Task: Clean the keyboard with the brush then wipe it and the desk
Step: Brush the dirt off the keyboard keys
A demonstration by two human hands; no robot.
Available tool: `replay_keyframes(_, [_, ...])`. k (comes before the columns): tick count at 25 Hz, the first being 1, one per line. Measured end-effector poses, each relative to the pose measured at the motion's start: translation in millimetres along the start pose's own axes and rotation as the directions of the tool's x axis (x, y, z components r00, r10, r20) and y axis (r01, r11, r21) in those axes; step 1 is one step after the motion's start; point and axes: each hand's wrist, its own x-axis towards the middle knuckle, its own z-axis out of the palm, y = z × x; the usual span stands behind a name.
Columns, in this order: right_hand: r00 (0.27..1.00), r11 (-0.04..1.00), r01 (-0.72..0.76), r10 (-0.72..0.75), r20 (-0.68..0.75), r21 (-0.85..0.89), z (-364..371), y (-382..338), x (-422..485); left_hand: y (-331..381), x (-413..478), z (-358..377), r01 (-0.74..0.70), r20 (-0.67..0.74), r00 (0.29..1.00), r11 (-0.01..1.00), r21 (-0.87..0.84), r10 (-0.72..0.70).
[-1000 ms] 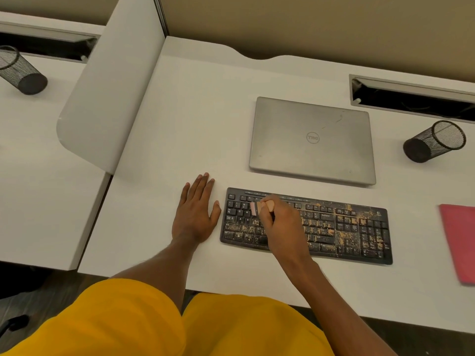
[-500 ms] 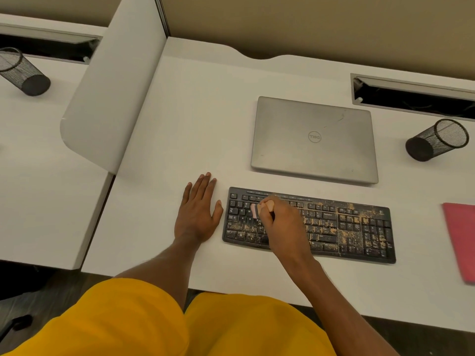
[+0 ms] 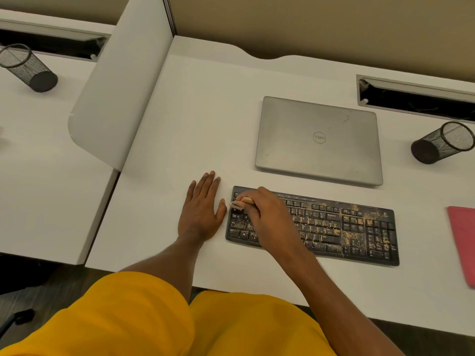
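A black keyboard [image 3: 344, 227] strewn with tan crumbs lies on the white desk [image 3: 200, 119]. My right hand [image 3: 270, 217] grips a small pale brush [image 3: 240, 202], whose head touches the keys at the keyboard's upper left corner. My left hand [image 3: 201, 209] rests flat on the desk with straight fingers, its thumb just beside the keyboard's left edge. Most crumbs sit on the middle and right keys. A red cloth [image 3: 462, 240] lies at the desk's right edge.
A shut grey laptop [image 3: 318, 140] lies behind the keyboard. A black mesh cup [image 3: 442, 142] lies tipped at the right, another mesh cup [image 3: 25, 68] on the neighbouring desk. A white divider panel [image 3: 120, 86] stands left. A cable slot [image 3: 416, 98] opens at the back right.
My right hand has swept the brush leftward, from the upper-left keys to the keyboard's far left corner. My left hand has stayed flat beside the keyboard.
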Motion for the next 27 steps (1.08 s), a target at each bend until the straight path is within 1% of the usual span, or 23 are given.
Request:
replay_keyframes(2, [0.997, 0.999, 0.024, -0.021, 0.078, -0.028, 4, -2, 3, 0, 0, 0, -0.004, 0.002, 1.0, 1.0, 0.004, 0.004])
replay_keyframes(4, [0.989, 0.994, 0.051, -0.036, 0.141, -0.101, 5, -5, 6, -1, 0, 1, 0.0, 0.001, 1.0, 1.0, 0.002, 0.0])
replay_keyframes(6, [0.982, 0.981, 0.043, -0.007, 0.186, -0.19, 9, 0, 10, -1, 0, 2, 0.007, 0.003, 1.0, 1.0, 0.004, -0.007])
replay_keyframes(8, [0.972, 0.971, -0.016, 0.071, 0.223, -0.239, 6, 2, 10, -1, 1, 1, 0.005, 0.008, 1.0, 1.0, 0.004, -0.005])
replay_keyframes(9, [0.975, 0.974, -0.026, 0.074, 0.209, -0.225, 4, 2, 9, 0, 0, 1, 0.004, 0.008, 1.0, 1.0, 0.003, -0.004])
replay_keyframes(10, [0.985, 0.98, -0.035, 0.067, 0.159, -0.198, 3, 6, 6, 0, 0, 1, 0.003, 0.006, 1.0, 1.0, 0.004, -0.003])
replay_keyframes(11, [0.986, 0.978, -0.057, 0.086, 0.139, -0.203, 0, 4, 4, 0, 0, 0, 0.001, 0.002, 1.0, 1.0, 0.005, -0.001])
replay_keyframes(13, [0.982, 0.955, -0.102, 0.142, 0.125, -0.28, -4, -1, 2, 0, 0, 0, -0.003, -0.009, 1.0, 1.0, 0.007, 0.004])
replay_keyframes(14, [0.985, 0.959, -0.098, 0.13, 0.109, -0.264, -4, -3, 5, 0, 0, 1, -0.001, -0.012, 1.0, 1.0, 0.009, 0.002])
replay_keyframes(17, [0.979, 0.975, -0.084, 0.119, 0.163, -0.207, 3, -11, 14, 0, 1, 3, 0.015, -0.008, 1.0, 1.0, 0.017, -0.015])
replay_keyframes(19, [0.979, 0.973, -0.071, 0.11, 0.173, -0.218, 7, -12, 13, -1, 1, 3, 0.016, -0.003, 1.0, 1.0, 0.02, -0.016])
replay_keyframes(23, [0.978, 0.967, -0.104, 0.141, 0.151, -0.234, -1, -3, 5, 0, 0, 1, 0.006, -0.008, 1.0, 1.0, 0.011, -0.005])
replay_keyframes(26, [0.969, 0.917, -0.156, 0.214, 0.124, -0.368, -13, 2, -1, 0, 0, 0, -0.001, -0.017, 1.0, 1.0, 0.007, 0.001])
replay_keyframes(27, [0.973, 0.91, -0.161, 0.211, 0.093, -0.382, -16, 2, -2, 0, 0, 0, -0.003, -0.019, 1.0, 1.0, 0.006, 0.003])
